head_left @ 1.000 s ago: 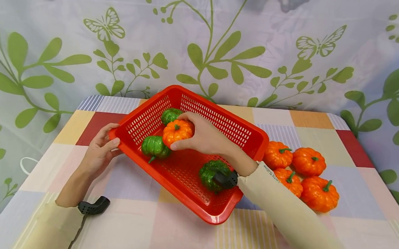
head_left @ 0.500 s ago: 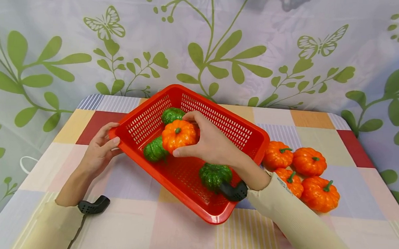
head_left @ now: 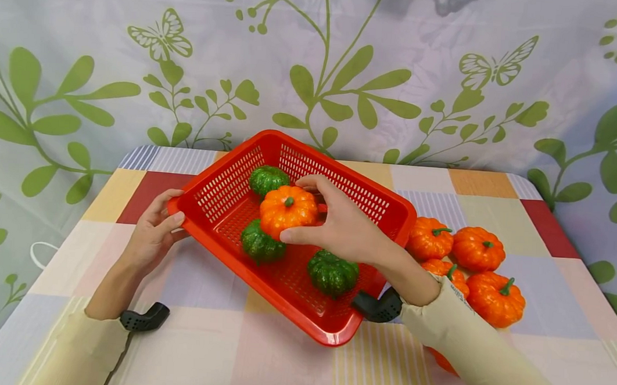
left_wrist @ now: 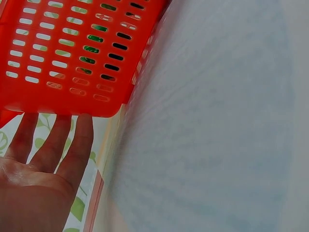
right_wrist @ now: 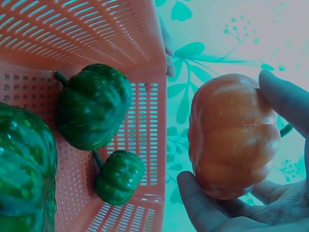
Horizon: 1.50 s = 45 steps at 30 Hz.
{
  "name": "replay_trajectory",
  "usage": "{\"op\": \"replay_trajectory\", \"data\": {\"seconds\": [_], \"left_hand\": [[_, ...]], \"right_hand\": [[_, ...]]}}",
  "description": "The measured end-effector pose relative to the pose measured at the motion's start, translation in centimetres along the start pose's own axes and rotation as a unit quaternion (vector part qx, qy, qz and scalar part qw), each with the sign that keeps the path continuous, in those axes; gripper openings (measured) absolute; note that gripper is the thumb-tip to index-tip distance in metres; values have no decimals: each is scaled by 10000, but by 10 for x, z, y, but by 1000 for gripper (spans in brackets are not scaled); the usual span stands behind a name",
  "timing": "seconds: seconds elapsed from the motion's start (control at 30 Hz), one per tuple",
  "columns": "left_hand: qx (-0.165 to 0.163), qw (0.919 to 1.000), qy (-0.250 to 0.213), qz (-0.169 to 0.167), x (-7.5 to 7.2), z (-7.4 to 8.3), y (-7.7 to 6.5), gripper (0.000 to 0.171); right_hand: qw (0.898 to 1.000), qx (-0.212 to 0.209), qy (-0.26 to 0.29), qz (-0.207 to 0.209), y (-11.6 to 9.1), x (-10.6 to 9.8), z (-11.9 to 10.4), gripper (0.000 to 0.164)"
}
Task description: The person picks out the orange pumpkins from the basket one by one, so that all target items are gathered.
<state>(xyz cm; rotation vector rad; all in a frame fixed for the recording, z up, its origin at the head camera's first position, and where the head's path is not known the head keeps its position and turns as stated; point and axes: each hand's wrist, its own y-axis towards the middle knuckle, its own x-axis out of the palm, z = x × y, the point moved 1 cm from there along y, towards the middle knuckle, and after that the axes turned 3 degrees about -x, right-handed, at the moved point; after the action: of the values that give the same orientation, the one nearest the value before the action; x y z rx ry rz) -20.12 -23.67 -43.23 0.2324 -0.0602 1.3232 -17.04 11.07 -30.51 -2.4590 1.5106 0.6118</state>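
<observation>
My left hand [head_left: 151, 239] holds the left corner of a red plastic basket [head_left: 251, 277], thumb over the rim; in the left wrist view its fingers [left_wrist: 79, 145] reach the basket's underside. My right hand [head_left: 345, 229] grips a small orange pumpkin [head_left: 286, 212] above the basket, thumb and fingers on opposite sides. In the right wrist view this orange pumpkin [right_wrist: 234, 137] is held well apart from the perforated wall. Inside the basket lie three green pumpkins: one at the back [head_left: 269, 180], a middle one [head_left: 261, 245] partly behind the held pumpkin, and one near the right end [head_left: 333, 273].
Several orange pumpkins [head_left: 477, 249] sit together on the patchwork tablecloth [head_left: 289, 360] right of the basket, partly behind the right sleeve. An orange-red thing [head_left: 442, 360] shows under that sleeve. A leaf-print curtain [head_left: 253, 50] hangs behind the table.
My right hand has drawn the orange pumpkin up and a little rightward from among the green ones. The middle green pumpkin has rolled rightward. My left hand and the basket stay put.
</observation>
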Motion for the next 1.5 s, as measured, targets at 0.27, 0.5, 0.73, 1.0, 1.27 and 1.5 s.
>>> {"op": "replay_trajectory", "data": {"seconds": [0.27,0.5,0.73,1.0,1.27,1.5], "left_hand": [[7,10000,-5,5,-1,0,0,42],[-18,10000,-21,12,0,1,0,42],[9,10000,-21,4,0,1,1,42],[-1,10000,-19,14,0,0,0,42],[-12,10000,-14,39,-1,0,-1,43],[7,10000,47,38,-1,0,0,43]], "right_hand": [[9997,-114,-207,-105,-10,-9,2,71],[9996,-163,-217,7,-27,-12,4,70],[9997,89,-203,111,-49,-15,10,75],[9982,-329,-229,450,-68,-18,13,71],[9990,-187,351,220,-84,-19,17,65],[9969,-581,51,529,-102,-23,25,62]]}}
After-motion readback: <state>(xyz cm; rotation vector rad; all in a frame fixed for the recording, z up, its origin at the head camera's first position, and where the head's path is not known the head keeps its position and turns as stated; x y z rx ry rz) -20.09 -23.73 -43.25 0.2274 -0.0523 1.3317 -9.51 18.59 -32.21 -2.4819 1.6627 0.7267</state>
